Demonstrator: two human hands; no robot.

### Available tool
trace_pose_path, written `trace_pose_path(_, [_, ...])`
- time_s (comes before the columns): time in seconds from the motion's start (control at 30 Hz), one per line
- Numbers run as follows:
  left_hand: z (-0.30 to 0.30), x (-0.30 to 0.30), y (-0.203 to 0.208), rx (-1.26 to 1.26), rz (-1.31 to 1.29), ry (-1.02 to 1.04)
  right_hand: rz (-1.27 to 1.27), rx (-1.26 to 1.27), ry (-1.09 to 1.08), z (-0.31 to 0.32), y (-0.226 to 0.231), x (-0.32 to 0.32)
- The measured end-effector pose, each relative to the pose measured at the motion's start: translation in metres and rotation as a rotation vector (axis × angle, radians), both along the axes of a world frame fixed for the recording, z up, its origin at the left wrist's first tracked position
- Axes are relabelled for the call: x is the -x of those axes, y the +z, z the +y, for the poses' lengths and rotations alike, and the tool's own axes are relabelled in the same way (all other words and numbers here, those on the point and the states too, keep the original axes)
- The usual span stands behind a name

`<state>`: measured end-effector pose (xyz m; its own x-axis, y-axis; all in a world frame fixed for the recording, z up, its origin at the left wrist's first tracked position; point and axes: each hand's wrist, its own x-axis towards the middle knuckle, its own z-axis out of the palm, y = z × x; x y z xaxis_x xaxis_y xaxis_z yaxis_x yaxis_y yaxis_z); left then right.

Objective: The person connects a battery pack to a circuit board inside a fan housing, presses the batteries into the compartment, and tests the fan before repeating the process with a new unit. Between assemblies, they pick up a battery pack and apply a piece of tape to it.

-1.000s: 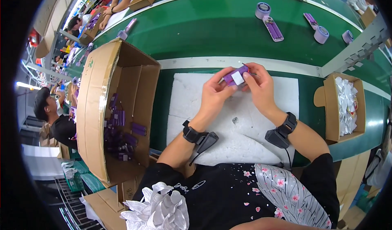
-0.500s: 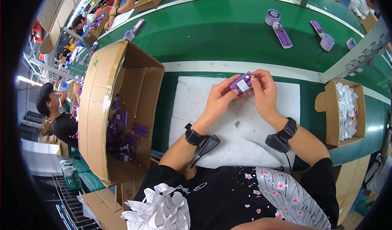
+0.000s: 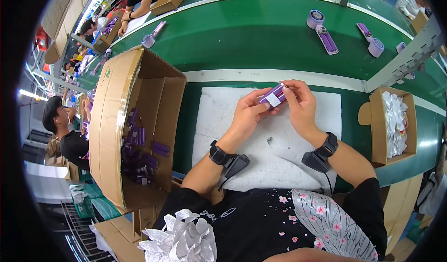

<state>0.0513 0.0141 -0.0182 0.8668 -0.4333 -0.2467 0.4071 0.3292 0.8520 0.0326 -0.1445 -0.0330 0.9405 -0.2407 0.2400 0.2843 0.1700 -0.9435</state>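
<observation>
A purple battery pack [image 3: 273, 97] of cylindrical cells, with a white label patch on its side, is held above the white foam sheet [image 3: 219, 122]. My left hand [image 3: 247, 111] grips its left end between thumb and fingers. At the other end, my right hand [image 3: 300, 104] pinches near the top with thumb and fingertips, where a thin dark wire shows. The fingers hide part of the pack. To my left, a large cardboard box [image 3: 108, 122] lies open toward me with several purple battery packs [image 3: 160, 148] inside.
A small cardboard box [image 3: 378, 136] of white ribbon-like pieces stands at the right. Beyond a pale rail [image 3: 279, 76], a green belt [image 3: 233, 38] carries purple handheld fans [image 3: 326, 39]. A metal post [image 3: 405, 55] rises at the far right. Other people work at the upper left.
The battery pack has turned slightly and moved a little left and down in my hands. Fans on the belt have shifted slightly right.
</observation>
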Motion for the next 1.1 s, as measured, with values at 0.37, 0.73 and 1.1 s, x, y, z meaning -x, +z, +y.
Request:
trace_pose_path(0.37, [-0.004,0.004,0.021,-0.188,-0.075,-0.192,0.018,0.092,0.064,-0.002,0.001,-0.001])
trace_pose_path(0.73, [0.002,0.0,0.022,-0.161,-0.047,-0.249,0.067,0.062,0.124,-0.001,0.009,0.001])
trace_pose_path(1.1, [0.0,0.0,0.014,0.129,-0.102,0.035,-0.171,0.467,0.016,0.002,0.008,0.0])
